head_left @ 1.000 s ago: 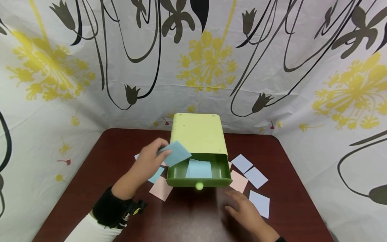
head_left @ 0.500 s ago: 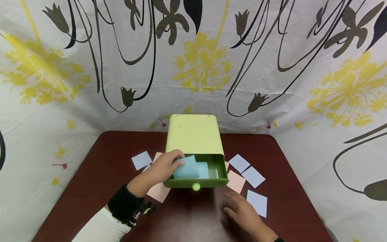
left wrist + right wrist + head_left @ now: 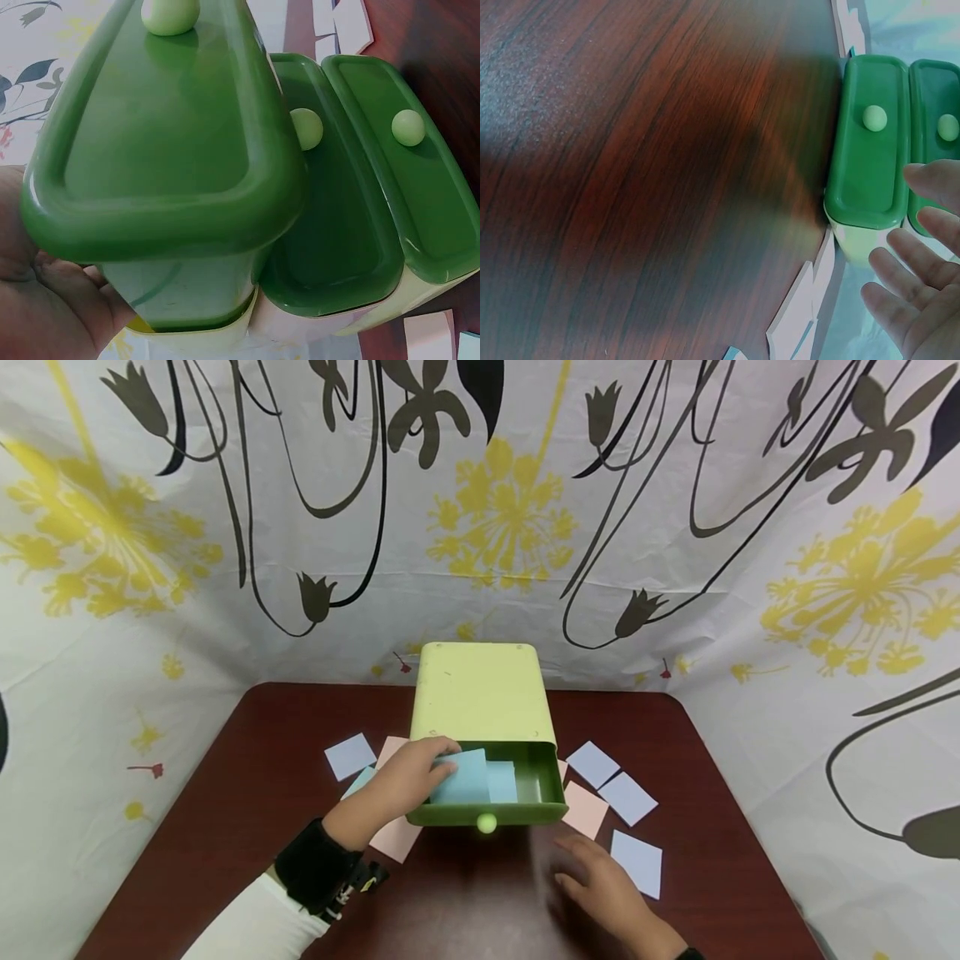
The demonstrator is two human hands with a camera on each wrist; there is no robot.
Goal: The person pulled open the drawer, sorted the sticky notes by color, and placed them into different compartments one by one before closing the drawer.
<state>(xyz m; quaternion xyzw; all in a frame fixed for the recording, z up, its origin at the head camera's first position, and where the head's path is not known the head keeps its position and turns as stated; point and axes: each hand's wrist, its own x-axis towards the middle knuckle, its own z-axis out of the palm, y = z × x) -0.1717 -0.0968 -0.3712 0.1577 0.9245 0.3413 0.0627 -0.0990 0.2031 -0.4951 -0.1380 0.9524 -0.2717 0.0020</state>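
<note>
A pale yellow-green cabinet (image 3: 483, 689) stands on the table with its green top drawer (image 3: 486, 813) pulled out. Between thumb and fingers, my left hand (image 3: 396, 787) pinches a light blue paper square (image 3: 465, 777) inside the left part of that drawer. Another light blue paper (image 3: 502, 782) lies just right of it. From the left wrist, the drawer front hides the held paper, and the hand (image 3: 52, 292) appears beside the drawer's side. My right hand (image 3: 603, 885) holds nothing, its fingers relaxed, low over the table in front of the cabinet's right side.
Two lower green drawers, the middle one (image 3: 322, 202) and the bottom one (image 3: 409, 172), are closed. Pink paper (image 3: 585, 808) and lavender papers (image 3: 637, 862) lie right of the cabinet. More lavender (image 3: 350, 757), blue (image 3: 358, 782) and pink paper (image 3: 396, 839) lies to the left. Patterned cloth hangs behind.
My left hand has carried the blue paper right and down into the open drawer, and has barely moved over the last half second. The right hand stays in place.
</note>
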